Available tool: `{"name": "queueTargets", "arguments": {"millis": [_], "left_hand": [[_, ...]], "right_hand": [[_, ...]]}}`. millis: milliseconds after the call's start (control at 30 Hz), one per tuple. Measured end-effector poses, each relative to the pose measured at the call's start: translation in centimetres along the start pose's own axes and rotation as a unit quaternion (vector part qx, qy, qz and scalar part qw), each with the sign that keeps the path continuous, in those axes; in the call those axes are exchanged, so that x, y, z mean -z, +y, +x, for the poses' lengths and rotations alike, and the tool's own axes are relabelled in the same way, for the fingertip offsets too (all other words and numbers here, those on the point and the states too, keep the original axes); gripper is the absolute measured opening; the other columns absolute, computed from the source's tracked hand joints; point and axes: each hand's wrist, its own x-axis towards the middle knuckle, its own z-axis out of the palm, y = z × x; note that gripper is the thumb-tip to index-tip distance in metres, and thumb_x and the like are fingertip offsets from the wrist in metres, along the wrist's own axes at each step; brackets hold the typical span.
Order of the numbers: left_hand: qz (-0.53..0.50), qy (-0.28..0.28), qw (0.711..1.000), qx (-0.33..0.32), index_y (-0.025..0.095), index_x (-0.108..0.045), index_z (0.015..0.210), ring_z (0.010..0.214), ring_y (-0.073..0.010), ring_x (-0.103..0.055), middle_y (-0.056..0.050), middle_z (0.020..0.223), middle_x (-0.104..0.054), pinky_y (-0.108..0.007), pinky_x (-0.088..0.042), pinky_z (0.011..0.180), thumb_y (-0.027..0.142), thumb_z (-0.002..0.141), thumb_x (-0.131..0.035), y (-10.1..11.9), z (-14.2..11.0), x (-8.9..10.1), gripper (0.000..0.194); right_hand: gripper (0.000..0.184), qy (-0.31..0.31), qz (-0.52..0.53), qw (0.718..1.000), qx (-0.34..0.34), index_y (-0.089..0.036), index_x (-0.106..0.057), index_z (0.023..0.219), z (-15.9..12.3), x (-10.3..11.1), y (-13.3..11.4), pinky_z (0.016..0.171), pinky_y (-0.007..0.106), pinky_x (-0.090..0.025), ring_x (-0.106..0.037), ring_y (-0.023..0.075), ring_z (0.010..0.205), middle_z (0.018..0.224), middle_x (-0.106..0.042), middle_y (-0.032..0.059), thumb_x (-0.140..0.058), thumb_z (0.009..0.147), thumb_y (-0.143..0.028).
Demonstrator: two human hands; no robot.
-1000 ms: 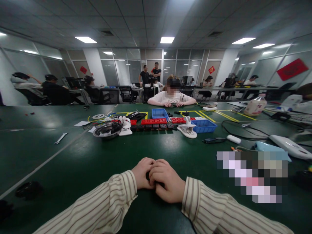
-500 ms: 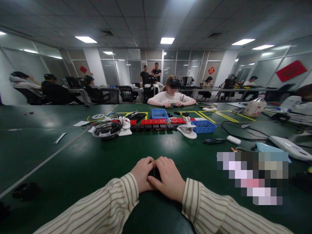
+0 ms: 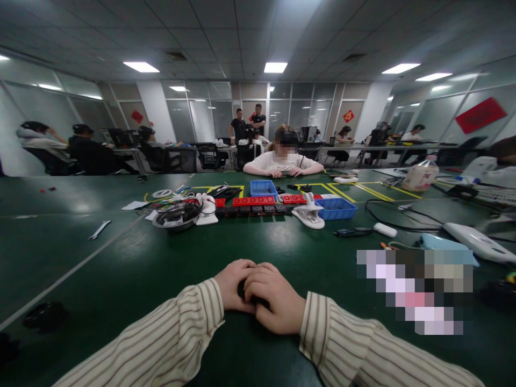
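Both hands meet low over the green table, around a small dark object [image 3: 242, 289] that looks black and rounded; most of it is covered, so its kind does not show. My left hand [image 3: 230, 284] is curled about its left and far side. From the right, my right hand [image 3: 279, 300] lies over it with bent fingers, the fingertips against the object and close to the left hand. Striped cuffs cover both wrists.
Ahead stand a metal bowl of cables [image 3: 175, 220], red and black blocks in rows [image 3: 253, 201], a white clip stand [image 3: 308, 214] and a blue tray [image 3: 335, 209]. A wrench [image 3: 99, 230] lies left. Opposite sits a person [image 3: 282, 161] with both hands on the table.
My right hand's fingers have shifted and curled further over the dark object, hiding its near side. A dark part now shows beside the left hand. The view has moved slightly.
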Motion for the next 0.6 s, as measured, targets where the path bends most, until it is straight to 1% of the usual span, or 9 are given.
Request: {"name": "queueTargets", "arguments": {"millis": [67,167,267,333,400,467,533,600], "left_hand": [[0.001,0.002,1.0,0.001,0.02,-0.051,0.111,0.101,-0.0258,-0.047,-0.006,0.109,-0.05,-0.04,-0.036,0.093,0.043,0.047,-0.075,0.2,0.0,-0.1,0.072],[0.003,0.015,1.0,0.009,0.018,-0.046,0.114,0.106,-0.0274,-0.044,-0.009,0.115,-0.048,-0.044,-0.031,0.097,0.044,0.049,-0.074,0.7,-0.1,-0.1,0.074],[0.0,0.032,0.999,0.032,0.018,-0.04,0.119,0.109,-0.0291,-0.042,-0.011,0.119,-0.046,-0.052,-0.022,0.1,0.044,0.05,-0.073,1.6,-0.2,-0.1,0.081],[0.007,0.033,0.998,0.052,0.018,-0.041,0.116,0.109,-0.0297,-0.043,-0.011,0.117,-0.047,-0.055,-0.018,0.1,0.045,0.048,-0.073,2.1,-0.2,-0.2,0.08],[0.024,0.025,0.997,0.069,0.019,-0.049,0.106,0.104,-0.0289,-0.046,-0.009,0.109,-0.051,-0.056,-0.018,0.099,0.043,0.047,-0.073,2.4,-0.2,-0.2,0.068],[0.042,0.019,0.996,0.074,0.019,-0.054,0.097,0.099,-0.0273,-0.049,-0.007,0.102,-0.053,-0.055,-0.018,0.1,0.039,0.049,-0.072,2.5,-0.1,-0.3,0.055],[0.049,0.016,0.997,0.06,0.019,-0.056,0.093,0.096,-0.026,-0.05,-0.006,0.098,-0.054,-0.05,-0.025,0.098,0.035,0.051,-0.07,2.3,0.0,-0.3,0.047],[0.033,0.008,0.999,0.035,0.018,-0.058,0.09,0.093,-0.0248,-0.05,-0.006,0.097,-0.054,-0.042,-0.036,0.092,0.031,0.052,-0.069,1.9,0.0,-0.2,0.042]], "right_hand": [[0.023,0.024,-0.009,1.0,-0.007,-0.019,-0.051,0.083,0.0,0.2,-0.2,0.09,0.038,-0.03,-0.047,0.019,0.094,0.089,-0.057,0.0038,-0.044,0.061,-0.016],[0.028,0.056,-0.047,0.996,-0.047,-0.016,-0.05,0.095,0.0,0.3,-0.5,0.089,0.04,-0.029,-0.044,0.0211,0.096,0.1,-0.054,0.0073,-0.049,0.069,-0.026],[0.034,0.053,-0.098,0.988,-0.106,-0.015,-0.05,0.095,0.0,0.2,-0.6,0.082,0.039,-0.032,-0.044,0.0217,0.089,0.096,-0.053,0.0081,-0.052,0.074,-0.041],[0.036,0.039,-0.13,0.98,-0.148,-0.015,-0.049,0.091,0.1,-0.1,-0.6,0.078,0.038,-0.033,-0.043,0.0209,0.084,0.091,-0.052,0.0069,-0.054,0.073,-0.046],[0.031,0.025,-0.155,0.971,-0.179,-0.016,-0.049,0.086,0.1,-0.3,-0.6,0.075,0.036,-0.033,-0.042,0.0198,0.08,0.087,-0.051,0.0057,-0.056,0.073,-0.043],[0.022,0.014,-0.162,0.969,-0.186,-0.016,-0.048,0.084,0.2,-0.3,-0.5,0.073,0.034,-0.033,-0.042,0.0188,0.079,0.085,-0.05,0.0051,-0.055,0.072,-0.034],[0.016,0.001,-0.15,0.975,-0.166,-0.016,-0.048,0.082,0.2,-0.2,-0.4,0.072,0.033,-0.033,-0.042,0.018,0.079,0.085,-0.049,0.0049,-0.053,0.071,-0.026],[0.012,-0.014,-0.129,0.984,-0.124,-0.017,-0.049,0.08,0.2,0.0,-0.3,0.071,0.032,-0.033,-0.042,0.0176,0.079,0.084,-0.05,0.0045,-0.05,0.069,-0.021]]}}
